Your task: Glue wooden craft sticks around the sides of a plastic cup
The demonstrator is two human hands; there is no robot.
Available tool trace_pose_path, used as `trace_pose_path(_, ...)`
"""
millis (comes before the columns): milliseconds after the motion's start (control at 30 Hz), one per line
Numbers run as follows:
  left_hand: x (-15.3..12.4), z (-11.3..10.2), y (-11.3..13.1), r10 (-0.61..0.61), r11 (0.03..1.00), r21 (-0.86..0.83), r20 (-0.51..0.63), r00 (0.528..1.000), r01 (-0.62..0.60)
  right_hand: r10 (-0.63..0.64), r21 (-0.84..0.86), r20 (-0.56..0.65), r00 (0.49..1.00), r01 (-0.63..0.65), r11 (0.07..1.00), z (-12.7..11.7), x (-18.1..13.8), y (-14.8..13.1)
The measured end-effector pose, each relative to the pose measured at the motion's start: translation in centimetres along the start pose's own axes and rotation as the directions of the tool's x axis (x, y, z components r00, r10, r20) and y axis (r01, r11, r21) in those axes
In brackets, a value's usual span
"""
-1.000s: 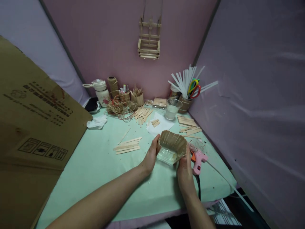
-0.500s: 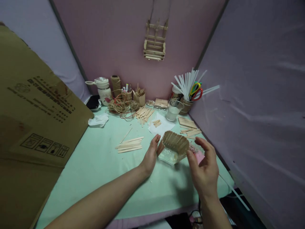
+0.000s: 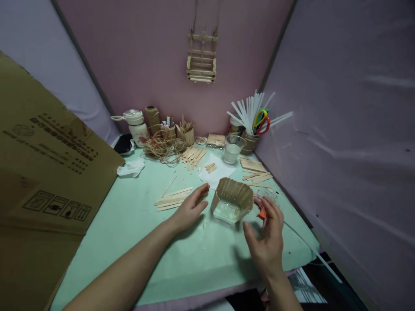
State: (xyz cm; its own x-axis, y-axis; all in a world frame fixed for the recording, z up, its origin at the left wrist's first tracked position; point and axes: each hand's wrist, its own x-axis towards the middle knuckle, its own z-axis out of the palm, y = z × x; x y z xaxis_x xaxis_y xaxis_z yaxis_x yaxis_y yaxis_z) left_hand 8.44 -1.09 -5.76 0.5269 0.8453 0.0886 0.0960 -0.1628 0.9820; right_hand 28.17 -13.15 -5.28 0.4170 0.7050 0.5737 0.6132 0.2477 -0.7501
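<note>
A clear plastic container with wooden sticks lined up along its sides sits on the green cloth in the middle. To its left is my left hand, open and apart from it, fingers stretched forward near a small row of craft sticks. On the other side my right hand is open beside the container, thumb and fingers spread with nothing between them. Partly hidden behind the right fingers lies an orange and pink item whose kind I cannot make out.
Behind stand a white bottle, tangled twine, a cup of white liquid and a holder with glue sticks and scissors. A cardboard box leans in at left. Stacked craft sticks lie at right.
My left hand has moved left, away from the container. My right hand has shifted slightly left and down. The container now rests on the cloth, and the view has turned a little.
</note>
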Motion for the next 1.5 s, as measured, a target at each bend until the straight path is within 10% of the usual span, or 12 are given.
trace_pose_path(167, -0.6, -0.5, 0.5, 0.061, 0.834, 0.544, 0.072, 0.996, -0.090, 0.033, 0.125, -0.118, 0.992, -0.019, 0.992, 1.4, 0.4, 0.0)
trace_pose_path(367, -1.7, 2.8, 0.8, -0.002, 0.622, 0.781, 0.062, 0.998, -0.048, 0.359, 0.354, 0.224, 0.906, -0.419, 0.836, 3.1, -1.1, 0.4)
trace_pose_path(1100, -1.1, 1.5, 0.5, 0.103, 0.828, 0.557, -0.261, 0.960, 0.063, 0.293, 0.060, 0.073, 0.953, -0.298, 0.953, 4.6, -4.3, -1.0)
trace_pose_path(1500, -1.1, 1.5, 0.4, 0.111, 0.839, 0.541, -0.277, 0.954, 0.060, 0.365, 0.061, 0.253, 0.896, -0.392, 0.918, 4.1, -1.8, -0.1)
